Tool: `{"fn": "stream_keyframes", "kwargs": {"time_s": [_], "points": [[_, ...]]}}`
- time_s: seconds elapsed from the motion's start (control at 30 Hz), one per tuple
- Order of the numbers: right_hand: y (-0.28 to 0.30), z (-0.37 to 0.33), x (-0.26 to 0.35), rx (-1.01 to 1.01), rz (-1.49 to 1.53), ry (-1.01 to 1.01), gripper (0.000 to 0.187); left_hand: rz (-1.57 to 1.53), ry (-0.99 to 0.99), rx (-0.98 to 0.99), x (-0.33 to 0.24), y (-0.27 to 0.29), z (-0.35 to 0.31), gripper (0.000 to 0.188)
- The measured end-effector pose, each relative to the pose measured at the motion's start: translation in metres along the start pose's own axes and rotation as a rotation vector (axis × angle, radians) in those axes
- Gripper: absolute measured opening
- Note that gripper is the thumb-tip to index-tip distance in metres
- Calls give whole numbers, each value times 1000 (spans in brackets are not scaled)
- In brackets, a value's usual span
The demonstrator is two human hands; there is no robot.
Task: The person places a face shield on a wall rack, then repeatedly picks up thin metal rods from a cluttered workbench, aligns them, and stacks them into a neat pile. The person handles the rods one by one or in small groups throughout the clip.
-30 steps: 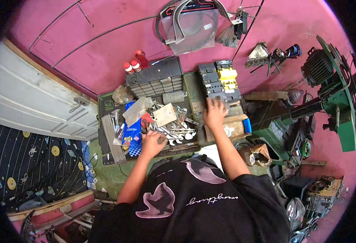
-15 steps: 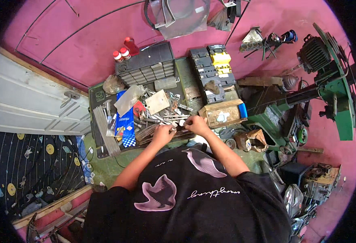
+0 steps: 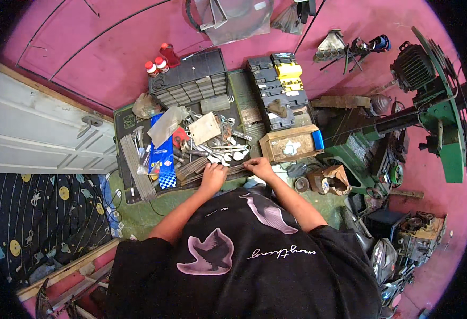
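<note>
At the near edge of the workbench, my left hand [image 3: 214, 175] has its fingers curled over a bundle of thin brown rods [image 3: 193, 168]. My right hand [image 3: 260, 167] pinches the right end of the same rods, a short way from the left. Just beyond the fingers lie several open-ended wrenches [image 3: 238, 155], their shiny jaws side by side. A cream-coloured flat plate [image 3: 205, 128] rests on the pile of tools behind them. Left of the rods is a blue packet [image 3: 165, 162] with a checked end.
Grey rods [image 3: 138, 167] lie at the bench's left. Behind stand a drawer cabinet [image 3: 191, 80] and black-and-yellow cases [image 3: 276, 93]. An open cardboard box [image 3: 291, 144] sits to the right, near a paper bag [image 3: 330, 181] and a green machine [image 3: 440, 125]. A white door [image 3: 42, 127] is at left.
Both hands have drawn back slightly from the wrenches toward the bench's near edge, onto the rods. The wrench jaws show more fully now. The view has shifted a little.
</note>
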State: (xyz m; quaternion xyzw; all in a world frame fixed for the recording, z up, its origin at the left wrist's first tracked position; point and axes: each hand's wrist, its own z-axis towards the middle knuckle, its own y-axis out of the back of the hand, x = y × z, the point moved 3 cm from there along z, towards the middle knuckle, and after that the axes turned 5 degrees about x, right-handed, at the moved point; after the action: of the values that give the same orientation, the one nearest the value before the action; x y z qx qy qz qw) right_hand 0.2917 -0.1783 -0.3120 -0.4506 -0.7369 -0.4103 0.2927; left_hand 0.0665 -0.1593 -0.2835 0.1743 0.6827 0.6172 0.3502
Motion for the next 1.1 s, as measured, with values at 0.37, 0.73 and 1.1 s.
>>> {"fn": "stream_keyframes", "kwargs": {"time_s": [0.37,0.73,1.1], "points": [[-10,-20,27,-168,-683,65,22,-162,63,16,-3,2,1,13],[-23,-8,32,-30,-1020,-8,57,-92,51,88,0,-3,2,24],[-30,6,31,123,-1135,-117,43,-3,-35,57,3,-12,5,20]]}}
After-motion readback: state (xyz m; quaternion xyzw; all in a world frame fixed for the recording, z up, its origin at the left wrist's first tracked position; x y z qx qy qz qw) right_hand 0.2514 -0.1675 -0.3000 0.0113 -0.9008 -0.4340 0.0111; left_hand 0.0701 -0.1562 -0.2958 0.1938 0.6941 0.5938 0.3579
